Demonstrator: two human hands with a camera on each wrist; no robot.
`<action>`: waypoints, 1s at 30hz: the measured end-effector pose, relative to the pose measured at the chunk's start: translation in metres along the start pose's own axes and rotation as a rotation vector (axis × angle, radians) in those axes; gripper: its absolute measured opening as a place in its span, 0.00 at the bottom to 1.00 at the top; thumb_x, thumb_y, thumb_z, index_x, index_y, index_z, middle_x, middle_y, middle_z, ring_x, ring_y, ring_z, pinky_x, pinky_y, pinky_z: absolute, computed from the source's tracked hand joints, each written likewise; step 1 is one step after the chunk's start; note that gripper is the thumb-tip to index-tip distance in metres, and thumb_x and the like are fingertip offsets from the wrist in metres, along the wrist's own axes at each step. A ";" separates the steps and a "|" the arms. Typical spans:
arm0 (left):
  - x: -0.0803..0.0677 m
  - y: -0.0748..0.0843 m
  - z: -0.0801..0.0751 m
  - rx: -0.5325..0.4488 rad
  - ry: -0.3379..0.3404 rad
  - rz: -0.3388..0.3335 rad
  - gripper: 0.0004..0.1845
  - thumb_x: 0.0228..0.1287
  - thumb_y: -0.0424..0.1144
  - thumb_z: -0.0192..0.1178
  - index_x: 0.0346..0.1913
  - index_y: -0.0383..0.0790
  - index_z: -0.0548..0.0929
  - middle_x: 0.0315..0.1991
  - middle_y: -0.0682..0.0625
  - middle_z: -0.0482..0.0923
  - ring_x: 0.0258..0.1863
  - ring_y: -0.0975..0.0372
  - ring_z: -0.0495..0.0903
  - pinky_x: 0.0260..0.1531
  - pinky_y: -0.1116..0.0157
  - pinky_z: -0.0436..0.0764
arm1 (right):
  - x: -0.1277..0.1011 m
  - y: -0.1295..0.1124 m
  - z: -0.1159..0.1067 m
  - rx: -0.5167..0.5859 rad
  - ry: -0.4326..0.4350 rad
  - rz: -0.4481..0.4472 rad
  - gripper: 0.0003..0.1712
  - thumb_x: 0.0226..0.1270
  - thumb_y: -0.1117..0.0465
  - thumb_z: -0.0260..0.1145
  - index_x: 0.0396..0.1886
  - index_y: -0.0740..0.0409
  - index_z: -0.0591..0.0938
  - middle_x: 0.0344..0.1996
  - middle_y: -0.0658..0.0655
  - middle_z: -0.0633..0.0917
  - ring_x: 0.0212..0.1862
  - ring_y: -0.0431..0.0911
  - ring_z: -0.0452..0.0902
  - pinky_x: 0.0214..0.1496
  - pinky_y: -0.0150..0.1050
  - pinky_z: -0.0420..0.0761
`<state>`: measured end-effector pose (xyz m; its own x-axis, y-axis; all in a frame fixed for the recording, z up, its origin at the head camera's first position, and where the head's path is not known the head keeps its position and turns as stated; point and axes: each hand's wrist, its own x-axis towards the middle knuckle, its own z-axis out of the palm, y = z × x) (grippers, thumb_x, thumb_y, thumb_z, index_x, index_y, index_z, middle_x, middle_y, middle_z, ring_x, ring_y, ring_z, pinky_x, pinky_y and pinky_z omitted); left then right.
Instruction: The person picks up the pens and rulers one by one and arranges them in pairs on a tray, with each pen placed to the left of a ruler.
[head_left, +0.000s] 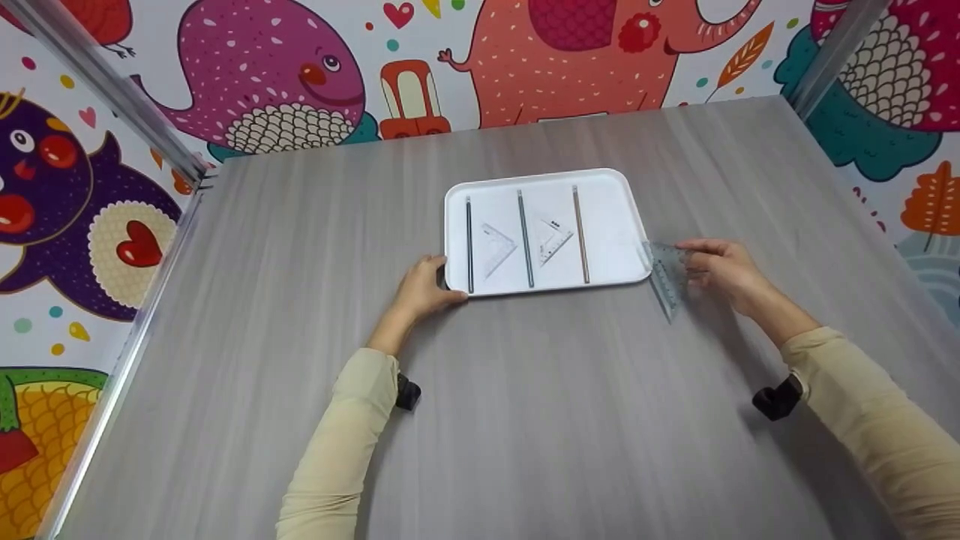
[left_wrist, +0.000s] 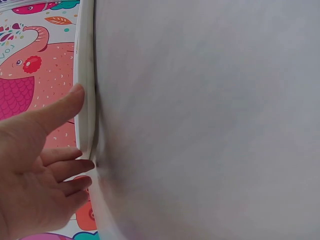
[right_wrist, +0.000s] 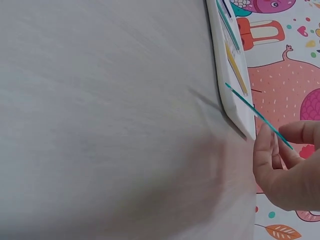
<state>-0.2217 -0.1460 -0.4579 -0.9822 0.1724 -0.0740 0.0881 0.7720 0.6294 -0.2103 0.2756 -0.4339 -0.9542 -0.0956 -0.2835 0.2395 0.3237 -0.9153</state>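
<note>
A white tray (head_left: 615,195) lies on the grey table; it holds three pencils and two clear set squares, one (head_left: 496,247) left of the other (head_left: 553,238). My left hand (head_left: 422,289) holds the tray's near left corner; in the left wrist view the thumb and fingers (left_wrist: 65,170) lie against the tray's rim (left_wrist: 85,90). My right hand (head_left: 716,264) pinches a third clear set square (head_left: 664,276) just right of the tray's near right corner. In the right wrist view this set square (right_wrist: 252,111) shows edge-on as a thin teal line, held by the fingers (right_wrist: 272,150) above the tray's corner (right_wrist: 235,107).
The grey wooden table (head_left: 525,420) stretches wide in front of the tray. Walls with bright cartoon animals (head_left: 270,75) close the back and sides, with metal frame bars (head_left: 105,90) at the left and right corners.
</note>
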 end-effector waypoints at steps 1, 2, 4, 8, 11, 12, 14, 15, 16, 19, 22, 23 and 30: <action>0.000 0.000 0.000 0.000 0.000 0.000 0.37 0.43 0.38 0.71 0.57 0.25 0.70 0.55 0.30 0.68 0.56 0.45 0.68 0.58 0.54 0.64 | 0.000 0.000 0.001 0.006 -0.002 0.003 0.25 0.66 0.64 0.51 0.60 0.73 0.65 0.33 0.45 0.75 0.34 0.35 0.73 0.35 0.29 0.78; 0.000 0.000 0.000 -0.002 0.001 -0.002 0.37 0.43 0.38 0.71 0.57 0.25 0.70 0.56 0.30 0.68 0.56 0.45 0.68 0.58 0.54 0.64 | 0.000 0.000 0.001 0.013 -0.003 0.008 0.25 0.66 0.64 0.51 0.61 0.73 0.64 0.33 0.45 0.75 0.34 0.35 0.73 0.36 0.29 0.78; 0.000 0.000 0.000 -0.006 0.002 -0.002 0.37 0.43 0.38 0.71 0.57 0.26 0.70 0.55 0.31 0.69 0.55 0.45 0.69 0.58 0.55 0.64 | 0.000 0.000 0.002 0.031 -0.003 0.017 0.25 0.66 0.64 0.51 0.61 0.73 0.64 0.33 0.45 0.75 0.33 0.35 0.73 0.36 0.29 0.78; -0.001 -0.001 0.000 -0.006 -0.001 0.004 0.36 0.43 0.38 0.72 0.57 0.27 0.71 0.53 0.32 0.70 0.54 0.46 0.70 0.57 0.55 0.65 | -0.001 0.000 0.002 0.097 -0.002 0.031 0.22 0.66 0.66 0.51 0.58 0.67 0.69 0.32 0.44 0.76 0.33 0.35 0.74 0.35 0.28 0.78; -0.001 -0.001 0.000 -0.004 -0.001 0.001 0.36 0.43 0.38 0.72 0.57 0.27 0.71 0.54 0.33 0.70 0.54 0.46 0.70 0.57 0.55 0.65 | -0.002 0.000 0.003 0.175 0.012 0.042 0.16 0.65 0.67 0.51 0.51 0.57 0.76 0.31 0.45 0.77 0.32 0.36 0.73 0.34 0.28 0.77; 0.000 -0.001 0.000 -0.004 -0.003 -0.002 0.36 0.43 0.38 0.71 0.57 0.27 0.71 0.54 0.33 0.70 0.54 0.46 0.70 0.58 0.55 0.65 | -0.002 0.000 0.004 0.205 0.017 0.049 0.15 0.65 0.67 0.52 0.48 0.54 0.78 0.31 0.45 0.77 0.32 0.36 0.73 0.34 0.28 0.77; 0.000 -0.001 0.000 -0.008 -0.006 -0.007 0.37 0.43 0.38 0.71 0.58 0.27 0.70 0.55 0.33 0.69 0.54 0.46 0.69 0.58 0.55 0.65 | -0.003 0.001 0.005 0.253 0.028 0.067 0.14 0.65 0.67 0.52 0.42 0.49 0.80 0.31 0.45 0.77 0.33 0.37 0.73 0.34 0.28 0.77; 0.000 -0.001 0.000 -0.010 -0.008 -0.008 0.37 0.43 0.38 0.71 0.58 0.27 0.70 0.54 0.33 0.70 0.54 0.46 0.69 0.58 0.55 0.65 | -0.003 0.002 0.006 0.280 0.032 0.077 0.14 0.65 0.67 0.52 0.40 0.48 0.81 0.30 0.46 0.77 0.33 0.37 0.73 0.34 0.28 0.77; -0.001 -0.001 0.000 -0.009 -0.009 -0.010 0.37 0.43 0.38 0.71 0.58 0.28 0.70 0.55 0.33 0.69 0.54 0.46 0.69 0.58 0.55 0.64 | -0.003 0.002 0.007 0.297 0.035 0.086 0.14 0.65 0.67 0.52 0.39 0.47 0.81 0.30 0.46 0.77 0.33 0.37 0.73 0.34 0.28 0.77; -0.001 -0.001 0.000 -0.006 -0.010 -0.011 0.37 0.43 0.38 0.71 0.58 0.28 0.70 0.55 0.33 0.69 0.55 0.46 0.69 0.58 0.55 0.64 | -0.004 0.002 0.010 0.319 0.038 0.094 0.14 0.66 0.67 0.51 0.37 0.47 0.80 0.29 0.45 0.78 0.33 0.36 0.73 0.33 0.27 0.77; -0.001 -0.001 0.000 0.005 -0.011 -0.014 0.37 0.43 0.39 0.71 0.58 0.27 0.70 0.55 0.32 0.69 0.55 0.45 0.68 0.58 0.55 0.64 | -0.003 0.001 0.011 0.361 0.025 0.088 0.15 0.65 0.69 0.50 0.35 0.47 0.81 0.26 0.46 0.78 0.31 0.36 0.73 0.31 0.27 0.77; -0.002 0.000 0.000 0.008 -0.011 -0.015 0.37 0.44 0.39 0.71 0.58 0.27 0.70 0.55 0.32 0.69 0.55 0.45 0.69 0.58 0.55 0.64 | -0.003 0.000 0.011 0.373 0.021 0.084 0.16 0.65 0.69 0.50 0.34 0.47 0.82 0.25 0.46 0.78 0.29 0.36 0.73 0.31 0.28 0.77; -0.002 0.001 -0.001 0.004 -0.007 0.002 0.35 0.43 0.38 0.71 0.56 0.28 0.72 0.52 0.34 0.71 0.52 0.46 0.70 0.56 0.55 0.66 | -0.001 -0.006 0.015 0.440 0.042 0.052 0.18 0.63 0.72 0.50 0.31 0.48 0.82 0.22 0.48 0.77 0.24 0.37 0.72 0.27 0.28 0.77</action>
<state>-0.2202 -0.1465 -0.4564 -0.9809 0.1779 -0.0784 0.0904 0.7744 0.6262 -0.2081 0.2596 -0.4324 -0.9433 -0.0487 -0.3285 0.3319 -0.1049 -0.9375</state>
